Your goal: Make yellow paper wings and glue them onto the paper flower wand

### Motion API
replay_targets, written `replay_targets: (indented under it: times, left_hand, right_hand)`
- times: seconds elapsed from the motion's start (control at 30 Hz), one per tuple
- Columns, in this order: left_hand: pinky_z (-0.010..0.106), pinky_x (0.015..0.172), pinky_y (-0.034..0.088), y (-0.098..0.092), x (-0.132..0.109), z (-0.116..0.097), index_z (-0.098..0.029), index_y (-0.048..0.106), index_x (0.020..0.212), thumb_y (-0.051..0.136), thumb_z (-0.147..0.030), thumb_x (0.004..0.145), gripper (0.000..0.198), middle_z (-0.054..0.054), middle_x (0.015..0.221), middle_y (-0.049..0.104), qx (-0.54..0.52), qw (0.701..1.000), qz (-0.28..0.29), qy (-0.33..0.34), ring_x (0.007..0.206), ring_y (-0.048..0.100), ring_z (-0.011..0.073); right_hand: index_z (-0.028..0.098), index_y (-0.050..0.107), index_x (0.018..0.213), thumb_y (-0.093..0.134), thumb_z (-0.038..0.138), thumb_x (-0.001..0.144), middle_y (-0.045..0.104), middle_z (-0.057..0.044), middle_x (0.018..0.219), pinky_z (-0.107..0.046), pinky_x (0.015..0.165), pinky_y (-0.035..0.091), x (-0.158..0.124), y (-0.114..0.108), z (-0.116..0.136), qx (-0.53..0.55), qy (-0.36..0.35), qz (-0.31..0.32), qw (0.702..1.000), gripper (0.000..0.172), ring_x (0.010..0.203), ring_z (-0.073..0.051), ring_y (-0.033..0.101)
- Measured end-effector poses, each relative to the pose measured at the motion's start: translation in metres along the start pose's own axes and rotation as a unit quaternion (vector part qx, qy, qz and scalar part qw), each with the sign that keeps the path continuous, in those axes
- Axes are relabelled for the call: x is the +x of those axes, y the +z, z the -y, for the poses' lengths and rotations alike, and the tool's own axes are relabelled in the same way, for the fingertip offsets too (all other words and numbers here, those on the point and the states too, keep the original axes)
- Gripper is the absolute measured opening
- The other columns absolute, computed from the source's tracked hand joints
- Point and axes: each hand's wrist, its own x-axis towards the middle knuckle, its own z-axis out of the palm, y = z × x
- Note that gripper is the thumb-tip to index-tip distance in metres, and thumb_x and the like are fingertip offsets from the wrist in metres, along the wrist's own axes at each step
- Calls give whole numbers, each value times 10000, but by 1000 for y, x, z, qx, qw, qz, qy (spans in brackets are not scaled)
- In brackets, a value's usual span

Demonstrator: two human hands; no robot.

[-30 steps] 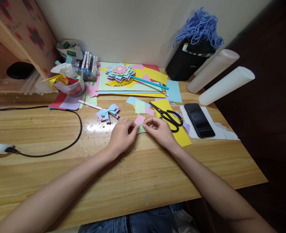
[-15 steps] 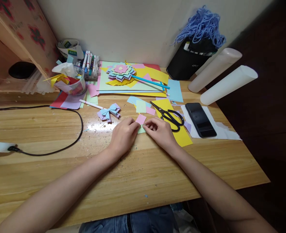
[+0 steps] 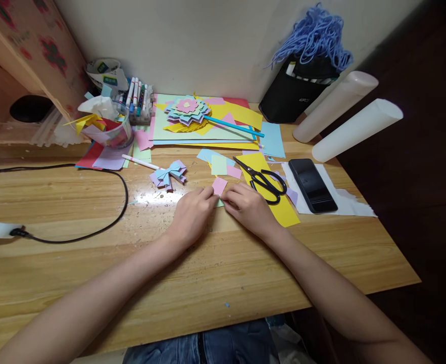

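My left hand [image 3: 195, 211] and my right hand [image 3: 247, 207] meet over a small green piece of paper [image 3: 220, 202], fingers closed at its two sides. Most of that piece is hidden under the fingers. Just beyond the fingertips lies a pink paper square [image 3: 219, 185]. A light green square [image 3: 218, 165] and another pink piece [image 3: 234, 172] are a little farther off. Black-handled scissors [image 3: 264, 182] rest on a yellow sheet [image 3: 283, 215] right of my right hand. Left of my left hand is a blue and purple paper bow [image 3: 168, 174] with a white stick.
A paper flower [image 3: 187, 109] on a blue stick lies on stacked coloured sheets at the back. A phone [image 3: 312, 185], two white tubes [image 3: 355, 131] and a black pen case [image 3: 296, 96] stand or lie right. A scrap tub [image 3: 126, 132] and black cable [image 3: 126, 202] are left.
My right fingers have curled in closer to the left ones, and less of the green paper shows. The view has shifted very slightly; the other things stay put.
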Motion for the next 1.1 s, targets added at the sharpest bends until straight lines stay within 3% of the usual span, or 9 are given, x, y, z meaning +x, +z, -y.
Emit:
replay_targets:
  times: [0.5,0.93,1.1]
  left_hand:
    - [288,566,345,-2,1,-3,-196,639,972,431,-150,899,225,46,842,615,26,1000,16,0,755,558,183]
    - [297,542,317,-1,1,0,-208,625,1006,436,-133,893,233,40,929,633,34,999,21,4,794,559,192]
    - [300,544,343,-4,1,-3,-184,625,998,434,-135,895,222,57,923,620,45,998,31,15,783,547,203]
  right_hand:
    - [178,656,806,527,111,825,651,-71,852,-353,740,511,0,-7,-4,65,4,32,997,147,818,-195,599]
    - [157,645,755,446,127,875,657,-79,810,-327,683,512,2,-6,-15,-17,-89,54,994,234,781,-190,596]
    - [141,648,743,469,109,860,653,-80,801,-316,679,513,4,-9,-14,-25,-95,59,993,216,784,-193,593]
